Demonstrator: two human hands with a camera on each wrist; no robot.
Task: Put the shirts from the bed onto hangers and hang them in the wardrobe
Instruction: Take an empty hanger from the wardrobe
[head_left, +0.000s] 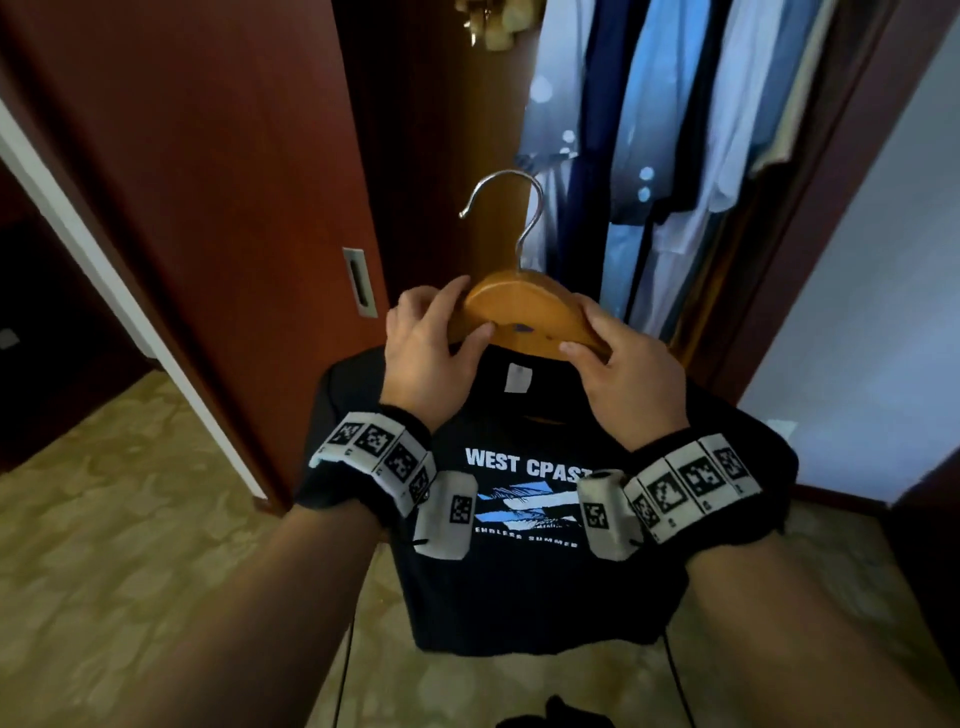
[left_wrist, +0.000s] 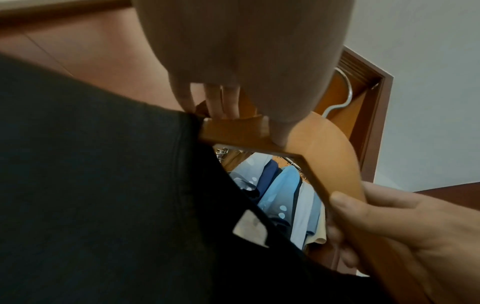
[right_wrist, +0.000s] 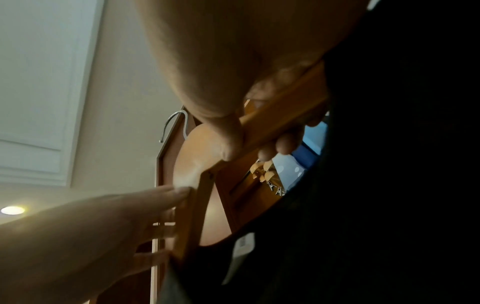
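Both hands hold a wooden hanger (head_left: 524, 306) in front of the open wardrobe (head_left: 810, 218). Left hand (head_left: 431, 353) grips the hanger's left shoulder, thumb on the front face, fingers curled over the top edge. Right hand (head_left: 628, 374) grips the right shoulder the same way, thumb in front, fingers wrapped behind. Black T-shirt (head_left: 519, 571) with "WEST CPAST" print hangs from the hanger, collar and white neck label (head_left: 518, 378) just below the wood, body draping down between the forearms. Metal hook (head_left: 511, 208) sticks up, free, not on any rail. Blue and white shirts (head_left: 665, 130) hang inside the wardrobe behind. Dark red sliding door (head_left: 208, 156) at left with a recessed handle (head_left: 359, 282). Marker wristbands (head_left: 379, 452) on both wrists.
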